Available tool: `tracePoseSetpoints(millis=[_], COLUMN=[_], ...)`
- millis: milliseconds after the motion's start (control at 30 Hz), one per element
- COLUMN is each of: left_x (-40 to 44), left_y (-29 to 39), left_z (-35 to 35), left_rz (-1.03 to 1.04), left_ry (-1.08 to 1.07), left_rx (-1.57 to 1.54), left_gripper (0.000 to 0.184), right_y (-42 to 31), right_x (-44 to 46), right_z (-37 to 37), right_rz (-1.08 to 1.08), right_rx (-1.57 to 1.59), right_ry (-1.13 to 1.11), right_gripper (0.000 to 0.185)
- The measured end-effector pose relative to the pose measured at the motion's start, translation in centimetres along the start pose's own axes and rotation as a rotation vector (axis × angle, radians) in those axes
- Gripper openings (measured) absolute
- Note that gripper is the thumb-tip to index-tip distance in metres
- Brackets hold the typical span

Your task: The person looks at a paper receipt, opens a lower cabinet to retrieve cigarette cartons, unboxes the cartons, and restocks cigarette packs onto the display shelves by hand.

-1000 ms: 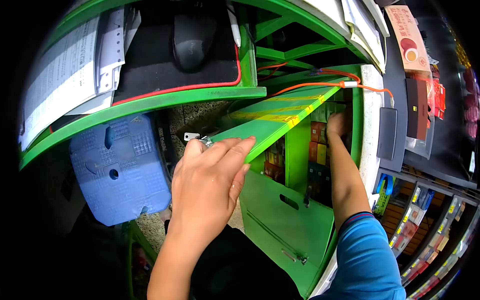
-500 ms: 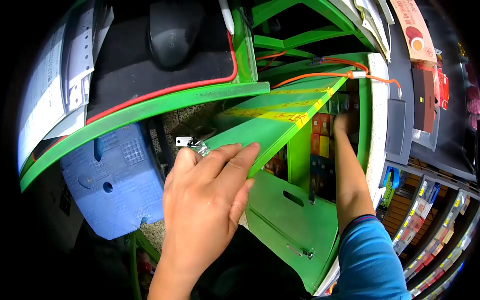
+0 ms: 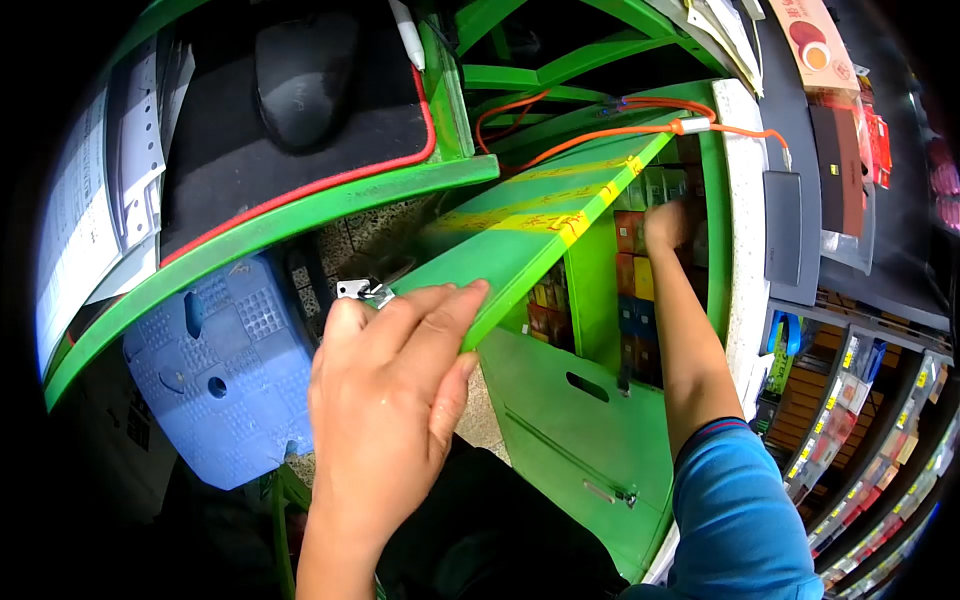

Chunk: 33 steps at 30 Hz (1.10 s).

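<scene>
My left hand [image 3: 392, 380] is closed over the near corner of a green lid [image 3: 485, 265], which is tilted up and carries yellow tape strips. A metal latch [image 3: 362, 290] sits beside its fingers. My right hand [image 3: 668, 222] reaches beneath the lid into the green cabinet, close to stacked small boxes [image 3: 636, 275] in red, yellow and blue. Shadow hides its fingers, so I cannot tell whether they hold anything. Clear containers [image 3: 662, 185] stand just behind it. Below hangs a green door panel [image 3: 590, 425] with a slot and a bolt.
An orange cable [image 3: 600, 143] crosses the lid's far end toward a grey slab-like device [image 3: 790, 235]. At left are a black mouse [image 3: 305, 90] on a red-edged mat, papers [image 3: 80, 210] and a blue plastic stool [image 3: 230, 380]. Product shelves [image 3: 850, 450] line the right.
The view has shifted slightly. My right hand has moved a little within the cabinet, and the stacked boxes show more. My left hand keeps its grip on the lid.
</scene>
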<state>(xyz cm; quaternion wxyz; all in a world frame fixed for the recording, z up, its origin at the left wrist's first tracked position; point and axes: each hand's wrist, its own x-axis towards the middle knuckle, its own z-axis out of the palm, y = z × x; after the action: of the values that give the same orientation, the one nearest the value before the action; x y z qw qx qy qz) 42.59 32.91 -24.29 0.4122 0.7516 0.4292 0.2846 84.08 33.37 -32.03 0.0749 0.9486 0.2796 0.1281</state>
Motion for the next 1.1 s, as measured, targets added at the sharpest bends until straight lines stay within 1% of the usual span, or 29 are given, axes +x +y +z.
tracePoseSetpoints(millis=[100,167,200,367,433,467,500,533,567,600,633,700,767,833,900,933,967,1033,1067,1100], left_x=[0.0,0.0,0.0,0.0,-0.1,0.0,0.0,0.0,0.1,0.1,0.1,0.2,0.1,0.1,0.0,0.0,0.0,-0.1,-0.1,-0.1], left_y=[-0.1,0.0,0.0,-0.3,-0.6,-0.8,-1.0,-0.9,-1.1,-1.3,-1.6,-1.5,-1.5,-1.6,-1.5,-1.5,-1.5,-1.6,-1.6,-1.7], left_z=[0.0,-0.1,-0.2,-0.2,0.0,0.2,0.2,0.1,0.2,0.3,0.5,0.4,0.5,0.6,0.7,0.7,0.8,0.9,0.9,0.9], left_rz=[0.012,-0.015,-0.024,-0.004,0.027,0.037,0.029,0.045,0.061,0.076,0.090,0.072,0.061,0.092,0.095,0.087,0.080,0.074,0.073,0.077], left_ry=[0.033,0.029,0.001,0.000,0.029,0.042,0.038,0.042,0.047,0.064,0.082,0.088,0.101,0.120,0.119,0.114,0.109,0.113,0.113,0.108], left_rx=[-0.002,0.009,-0.019,0.043,0.042,0.028,0.032,0.049,0.064,0.077,0.090,0.072,0.059,0.060,0.055,0.048,0.041,0.040,0.040,0.033], left_gripper=[0.035,0.033,0.029,0.028,0.027,0.027,0.027,0.027,0.027,0.027,0.027,0.026,0.026,0.026,0.026,0.026,0.026,0.026,0.026,0.026], right_y=[0.0,0.7,1.0,1.6,1.7,1.9,2.0,2.2,1.7,0.4,0.9,2.5,3.8,5.0,5.4,5.3,5.3,5.0,5.0,5.0], right_x=[0.6,1.2,1.5,0.6,0.7,1.5,1.9,2.2,2.4,1.0,1.5,3.4,5.2,6.6,6.4,6.3,6.5,6.8,6.5,6.2], right_z=[0.0,0.4,0.5,3.0,4.8,6.0,6.2,6.4,4.9,2.5,3.6,6.3,7.4,8.9,8.4,8.5,8.4,8.3,7.8,7.4], right_rz=[0.030,0.011,0.003,-0.137,-0.170,-0.137,-0.100,-0.062,-0.019,0.002,-0.002,-0.087,-0.176,-0.237,-0.333,-0.352,-0.357,-0.325,-0.401,-0.400], right_rx=[0.001,0.006,0.009,-0.088,-0.099,-0.172,-0.180,-0.189,-0.132,-0.122,-0.127,-0.212,-0.406,-0.575,-0.609,-0.687,-0.697,-0.455,-0.573,-0.577], right_ry=[-0.069,-0.149,-0.177,0.361,0.452,0.489,0.432,0.374,0.220,0.066,0.065,0.438,0.439,0.610,0.676,0.823,0.828,0.596,0.600,0.602], right_gripper=[0.046,0.046,0.046,0.033,0.031,0.041,0.051,0.062,0.071,0.053,0.053,0.036,0.032,0.033,0.033,0.030,0.030,0.027,0.030,0.030])
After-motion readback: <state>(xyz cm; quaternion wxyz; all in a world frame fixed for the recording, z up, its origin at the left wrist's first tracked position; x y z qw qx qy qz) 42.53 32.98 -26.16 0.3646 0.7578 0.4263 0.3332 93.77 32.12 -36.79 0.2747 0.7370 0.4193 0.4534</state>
